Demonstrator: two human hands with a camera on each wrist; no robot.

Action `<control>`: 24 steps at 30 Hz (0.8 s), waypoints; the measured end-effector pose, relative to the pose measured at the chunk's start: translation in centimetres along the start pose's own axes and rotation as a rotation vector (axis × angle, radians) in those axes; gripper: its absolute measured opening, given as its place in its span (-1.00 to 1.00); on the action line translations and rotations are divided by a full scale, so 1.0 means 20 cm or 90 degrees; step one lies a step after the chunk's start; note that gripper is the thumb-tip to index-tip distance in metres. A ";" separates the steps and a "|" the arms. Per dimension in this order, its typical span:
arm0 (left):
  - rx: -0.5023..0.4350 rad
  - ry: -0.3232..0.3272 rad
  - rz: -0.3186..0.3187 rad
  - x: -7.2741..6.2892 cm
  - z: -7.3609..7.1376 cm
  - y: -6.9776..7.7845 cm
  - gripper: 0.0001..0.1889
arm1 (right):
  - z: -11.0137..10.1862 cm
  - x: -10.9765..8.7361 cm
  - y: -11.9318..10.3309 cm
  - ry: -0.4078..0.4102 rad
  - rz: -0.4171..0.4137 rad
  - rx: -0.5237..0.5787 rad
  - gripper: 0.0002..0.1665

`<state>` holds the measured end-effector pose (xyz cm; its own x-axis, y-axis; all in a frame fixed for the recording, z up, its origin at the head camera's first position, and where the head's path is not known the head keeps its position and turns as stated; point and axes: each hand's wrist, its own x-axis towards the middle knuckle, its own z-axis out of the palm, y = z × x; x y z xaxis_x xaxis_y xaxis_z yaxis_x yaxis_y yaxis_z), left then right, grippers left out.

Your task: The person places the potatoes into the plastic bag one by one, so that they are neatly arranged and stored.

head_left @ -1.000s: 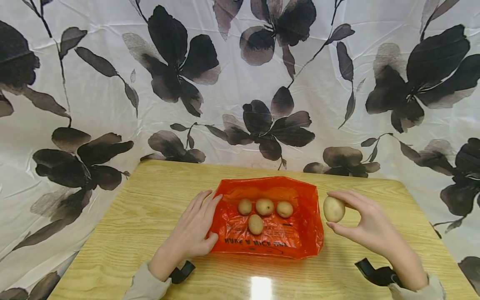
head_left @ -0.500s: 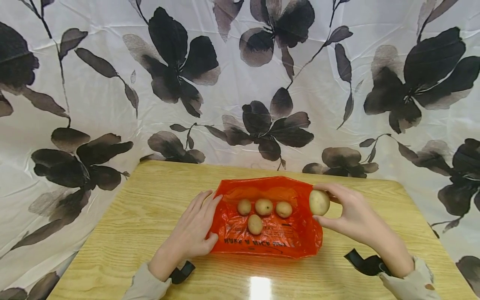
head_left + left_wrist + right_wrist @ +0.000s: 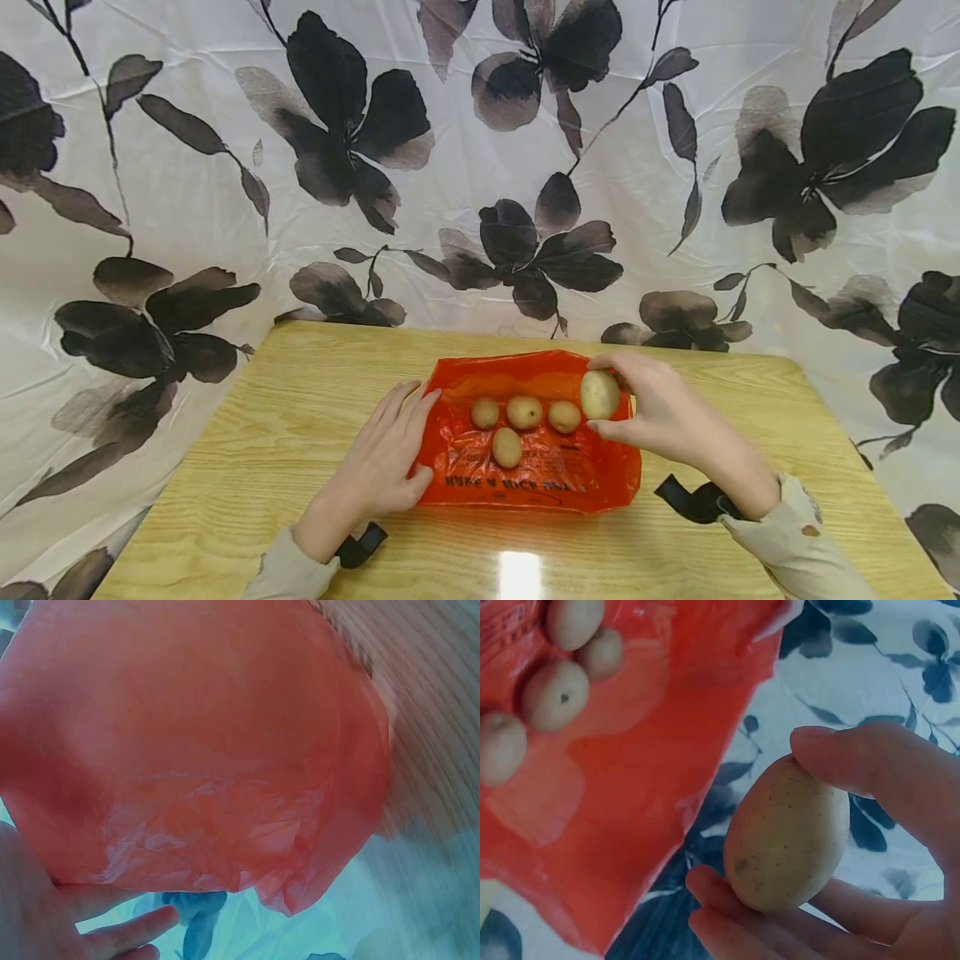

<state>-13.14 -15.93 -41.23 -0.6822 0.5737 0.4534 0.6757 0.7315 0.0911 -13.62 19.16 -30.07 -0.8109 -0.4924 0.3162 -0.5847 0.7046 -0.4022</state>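
My right hand (image 3: pixel 656 408) holds a pale oval potato (image 3: pixel 600 395) between thumb and fingers over the right part of a red plastic bag (image 3: pixel 600 479). In the right wrist view, the thumb lies on the upper end of the potato (image 3: pixel 787 836) and the fingers are under it. Inside the bag lie several other potatoes, one of them (image 3: pixel 507 448) nearer the front than the row behind. My left hand (image 3: pixel 382 458) rests against the bag's left edge, fingers spread and mostly straight. In the left wrist view, the bag (image 3: pixel 210 757) covers part of the left fingers.
The bag lies on a light wooden table (image 3: pixel 300 375), its mouth spread wide. Behind the table hangs a white cloth (image 3: pixel 450 192) with dark flowers. Black straps go round both wrists, including the left strap (image 3: pixel 362 546).
My right hand has carried the potato leftward, from beside the bag to over its right side. The left hand stays at the bag's left edge; the potatoes inside have not shifted.
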 end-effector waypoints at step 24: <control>0.006 0.001 0.007 0.00 0.00 -0.02 -0.09 | 0.20 0.18 0.02 -0.127 0.049 0.021 -0.49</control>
<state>-13.43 -16.20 -41.20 -0.6743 0.5815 0.4552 0.6808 0.7283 0.0782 -16.83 15.53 -32.58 -0.8403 -0.5314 0.1075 -0.5181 0.7285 -0.4482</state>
